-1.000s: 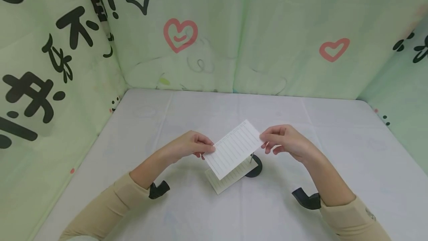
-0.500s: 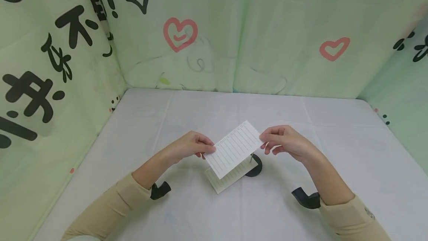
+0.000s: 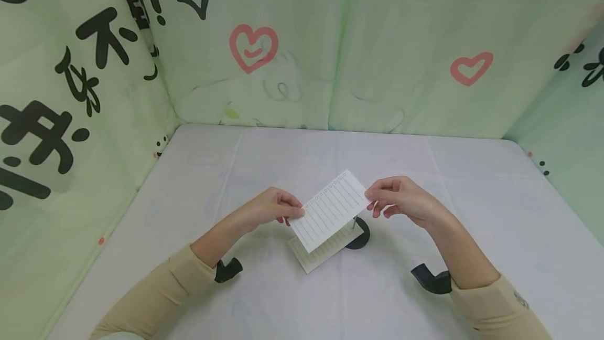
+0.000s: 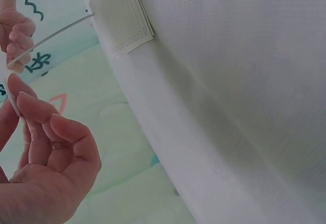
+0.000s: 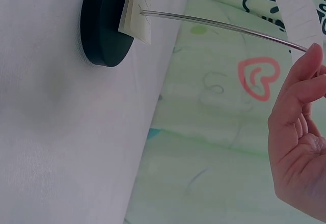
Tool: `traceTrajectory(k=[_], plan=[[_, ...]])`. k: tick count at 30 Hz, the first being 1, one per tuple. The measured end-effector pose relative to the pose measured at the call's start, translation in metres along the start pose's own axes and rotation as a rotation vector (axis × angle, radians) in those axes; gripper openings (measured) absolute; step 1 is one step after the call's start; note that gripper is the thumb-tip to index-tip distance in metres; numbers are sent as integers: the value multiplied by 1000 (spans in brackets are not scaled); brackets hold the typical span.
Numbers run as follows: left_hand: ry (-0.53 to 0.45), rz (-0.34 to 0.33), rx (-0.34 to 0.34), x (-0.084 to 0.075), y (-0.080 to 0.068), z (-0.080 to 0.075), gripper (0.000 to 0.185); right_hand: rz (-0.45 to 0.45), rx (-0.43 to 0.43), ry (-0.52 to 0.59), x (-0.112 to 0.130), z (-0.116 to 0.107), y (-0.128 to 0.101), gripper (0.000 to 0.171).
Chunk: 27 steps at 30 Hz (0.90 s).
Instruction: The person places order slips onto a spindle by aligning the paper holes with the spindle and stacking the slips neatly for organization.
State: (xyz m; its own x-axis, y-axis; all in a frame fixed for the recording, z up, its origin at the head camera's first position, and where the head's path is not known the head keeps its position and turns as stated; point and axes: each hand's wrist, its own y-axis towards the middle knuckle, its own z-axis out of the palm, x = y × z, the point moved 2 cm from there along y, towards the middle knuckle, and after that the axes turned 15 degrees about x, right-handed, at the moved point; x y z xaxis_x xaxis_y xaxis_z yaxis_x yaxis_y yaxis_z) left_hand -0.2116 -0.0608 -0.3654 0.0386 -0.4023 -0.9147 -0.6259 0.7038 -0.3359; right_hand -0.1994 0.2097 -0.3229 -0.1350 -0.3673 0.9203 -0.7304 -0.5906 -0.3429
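Note:
A white ruled paper slip (image 3: 329,211) with a row of small boxes along one edge is held tilted in the air between both hands. My left hand (image 3: 269,208) pinches its left corner between thumb and fingers. The opposite corner is pinched by my right hand (image 3: 408,201). Below is a spike file with a round black base (image 5: 104,28) and a thin, slightly bent metal spike (image 5: 219,25). Several slips (image 4: 119,18) are stuck on the spike, low down at the base. In the right wrist view the spike's upper end runs up to the right fingertips, its tip hidden.
A white cloth covers the table (image 3: 212,161). Pale green curtains (image 3: 302,93) with hearts and black characters enclose the back and sides. A black wrist mount (image 3: 228,270) sits under the left forearm, another black mount (image 3: 431,279) by the right.
The left forearm has shifted very slightly to the right. Both hands keep their pinch on the slip, which stays in nearly the same place above the spike file.

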Motion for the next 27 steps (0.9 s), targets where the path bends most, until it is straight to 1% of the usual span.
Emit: traceTrajectory(k=[6, 11, 18, 23, 27], plan=[[5, -1, 0, 4, 3, 1, 20, -8, 9, -2, 0, 0, 1, 14], [0, -10, -8, 4, 4, 2, 19, -17, 21, 1, 1, 1, 1, 12], [6, -4, -19, 8, 8, 4, 19, -25, 40, -11, 0, 0, 0, 11], [21, -12, -24, 12, 9, 6, 17, 7, 46, -20, -7, -1, 2, 13], [34, -45, -12, 16, 10, 8, 14, 54, 72, -26, -18, -2, 5, 14]])
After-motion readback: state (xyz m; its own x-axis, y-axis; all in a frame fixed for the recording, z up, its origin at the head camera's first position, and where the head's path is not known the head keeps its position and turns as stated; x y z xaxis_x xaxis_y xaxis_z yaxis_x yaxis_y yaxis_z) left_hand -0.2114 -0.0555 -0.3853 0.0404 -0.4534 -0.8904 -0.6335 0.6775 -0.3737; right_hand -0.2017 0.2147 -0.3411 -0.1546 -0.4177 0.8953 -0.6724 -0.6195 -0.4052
